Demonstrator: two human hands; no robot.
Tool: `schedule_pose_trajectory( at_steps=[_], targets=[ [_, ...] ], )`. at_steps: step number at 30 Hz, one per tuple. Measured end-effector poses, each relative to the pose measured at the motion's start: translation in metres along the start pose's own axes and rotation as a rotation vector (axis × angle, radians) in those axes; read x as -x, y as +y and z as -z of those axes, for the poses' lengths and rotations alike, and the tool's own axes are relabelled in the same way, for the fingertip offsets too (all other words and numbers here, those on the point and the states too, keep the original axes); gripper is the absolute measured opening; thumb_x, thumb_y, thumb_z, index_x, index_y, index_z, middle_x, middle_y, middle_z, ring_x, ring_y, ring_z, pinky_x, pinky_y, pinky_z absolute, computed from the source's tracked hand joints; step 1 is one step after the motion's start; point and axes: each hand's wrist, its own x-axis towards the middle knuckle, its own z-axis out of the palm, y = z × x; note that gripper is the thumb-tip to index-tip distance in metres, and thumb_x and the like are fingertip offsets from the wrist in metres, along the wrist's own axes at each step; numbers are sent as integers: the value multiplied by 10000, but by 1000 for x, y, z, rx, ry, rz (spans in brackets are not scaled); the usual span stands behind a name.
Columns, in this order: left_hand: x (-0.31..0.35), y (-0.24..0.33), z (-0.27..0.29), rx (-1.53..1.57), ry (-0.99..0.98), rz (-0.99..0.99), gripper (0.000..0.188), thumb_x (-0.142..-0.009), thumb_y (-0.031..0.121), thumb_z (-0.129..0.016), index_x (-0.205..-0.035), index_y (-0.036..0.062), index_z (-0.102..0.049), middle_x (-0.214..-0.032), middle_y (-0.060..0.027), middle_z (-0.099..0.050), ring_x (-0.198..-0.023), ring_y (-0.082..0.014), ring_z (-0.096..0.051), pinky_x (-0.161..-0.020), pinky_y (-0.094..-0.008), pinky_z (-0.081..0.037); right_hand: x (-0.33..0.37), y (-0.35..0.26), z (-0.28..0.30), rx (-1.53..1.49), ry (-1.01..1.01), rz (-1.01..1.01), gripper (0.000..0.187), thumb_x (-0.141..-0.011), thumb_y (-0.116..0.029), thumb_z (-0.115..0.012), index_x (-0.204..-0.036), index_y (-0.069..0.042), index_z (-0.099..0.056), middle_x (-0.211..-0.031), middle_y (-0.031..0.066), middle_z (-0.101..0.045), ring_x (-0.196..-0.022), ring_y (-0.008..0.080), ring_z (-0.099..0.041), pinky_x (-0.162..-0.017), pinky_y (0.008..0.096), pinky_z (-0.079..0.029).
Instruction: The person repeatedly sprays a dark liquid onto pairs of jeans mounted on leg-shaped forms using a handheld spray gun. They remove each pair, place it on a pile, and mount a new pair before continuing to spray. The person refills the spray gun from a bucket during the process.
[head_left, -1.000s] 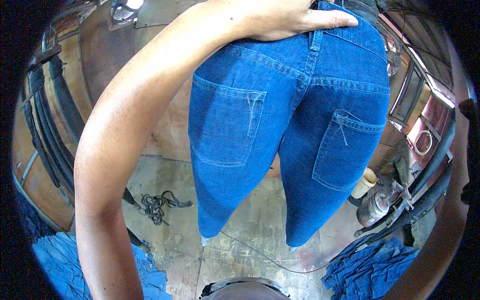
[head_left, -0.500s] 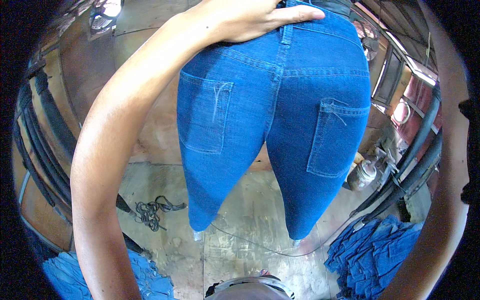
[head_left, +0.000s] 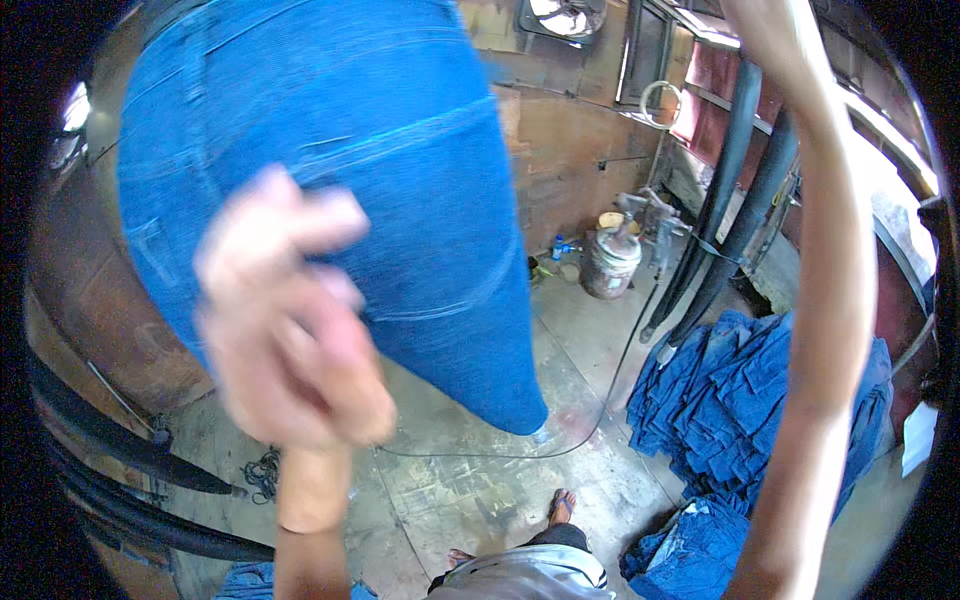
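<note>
A pair of blue jeans fills the upper left, filled out in the shape of hips and legs and tapering toward the bottom. Back pocket stitching and the belt loops show on it; its other leg is largely hidden behind my left hand. My left hand, smeared by motion, is raised in front of the jeans, its fingers appearing partly bent. Whether it touches the cloth or holds anything is unclear. My right arm reaches up along the right side, and the base of my right hand meets the top edge, its fingers out of the picture.
Piled blue jeans lie on the floor at right, with another heap nearer me. Thick black hoses run down at right, others at left. A grimy metal canister stands behind; a thin cable crosses the floor.
The view has swung right, so the jeans now sit farther left. My left hand has left the waistband and come down in front of the jeans. More of the right-hand pile shows.
</note>
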Motion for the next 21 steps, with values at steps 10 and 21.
schedule_pose_trajectory(
  at_steps=[10, 21],
  targets=[
    [70, 50, -231, 234, -101, 428, 198, -910, 112, -627, -1068, -6, -617, -1058, -154, -692, -1086, -321, -616, -1039, -489, -437, 402, 70, -43, -346, -278, -983, 568, -910, -232, -725, -1399, -18, -532, -1325, 154, -590, -1176, 232, -591, -1048, 379, -452],
    [53, -25, -465, 717, -401, 1029, 445, -1050, 403, -549, -1170, -23, -595, -846, -58, -652, -790, -127, -624, -759, -285, -527, 396, 86, -96, -1288, -359, -1283, 427, -990, -162, -622, -1382, -13, -542, -1049, 64, -704, -657, 78, -592, -616, 234, -509]
  ],
)
